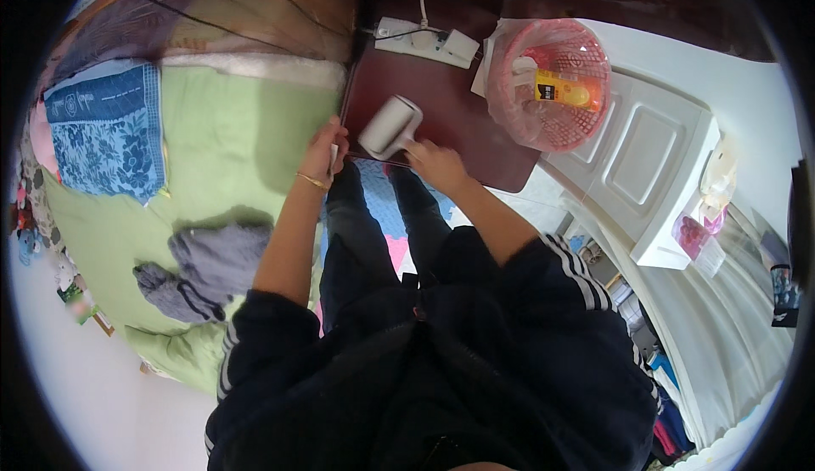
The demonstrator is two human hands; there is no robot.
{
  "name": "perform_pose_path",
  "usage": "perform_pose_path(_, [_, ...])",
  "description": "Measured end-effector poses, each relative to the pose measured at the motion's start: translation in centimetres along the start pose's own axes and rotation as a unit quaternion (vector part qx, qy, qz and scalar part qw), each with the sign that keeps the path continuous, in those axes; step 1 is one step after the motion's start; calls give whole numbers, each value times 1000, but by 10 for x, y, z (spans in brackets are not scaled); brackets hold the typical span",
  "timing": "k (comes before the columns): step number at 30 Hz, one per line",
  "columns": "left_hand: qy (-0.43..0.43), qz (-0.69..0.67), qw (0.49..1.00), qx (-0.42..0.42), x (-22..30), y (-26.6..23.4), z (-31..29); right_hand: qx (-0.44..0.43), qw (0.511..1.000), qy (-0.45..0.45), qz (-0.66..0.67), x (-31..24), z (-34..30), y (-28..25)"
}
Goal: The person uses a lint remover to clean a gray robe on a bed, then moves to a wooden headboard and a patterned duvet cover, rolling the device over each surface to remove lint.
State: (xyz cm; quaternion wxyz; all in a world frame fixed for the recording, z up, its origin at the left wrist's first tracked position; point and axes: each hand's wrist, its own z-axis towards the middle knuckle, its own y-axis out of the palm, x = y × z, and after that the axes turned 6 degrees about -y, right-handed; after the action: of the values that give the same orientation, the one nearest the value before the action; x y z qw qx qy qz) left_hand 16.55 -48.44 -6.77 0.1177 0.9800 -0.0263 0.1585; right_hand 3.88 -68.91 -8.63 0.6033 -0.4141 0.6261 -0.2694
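Note:
In my right hand (433,164) is the handle of a white, cylinder-shaped tool (390,126); from this angle I cannot tell whether it is a lint roller or a hair dryer. Its body is tilted over a dark red tabletop (450,102). My left hand (321,153) is closed at the table's left edge, beside the bed. A small pale thing (334,154) shows at its fingers, too small to name.
On the left, the bed (221,148) carries a blue patterned towel (106,131) and grey fuzzy clothing (216,259). A white power strip (427,42) lies at the table's back. To the right stand a pink lined basket (509,102) and a white cabinet (637,140).

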Motion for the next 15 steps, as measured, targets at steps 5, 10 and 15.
perform_pose_path(5, [32,-124,992,-12,-3,-28,-3,-170,982,-76,16,-15,35,-5])
perform_pose_path(10, [58,-177,982,4,-12,-50,-4,-290,953,-33,-84,54,-71,-65])
perform_pose_path(15, [58,-228,972,11,-30,-60,-2,-311,944,-36,-105,69,-93,-79])
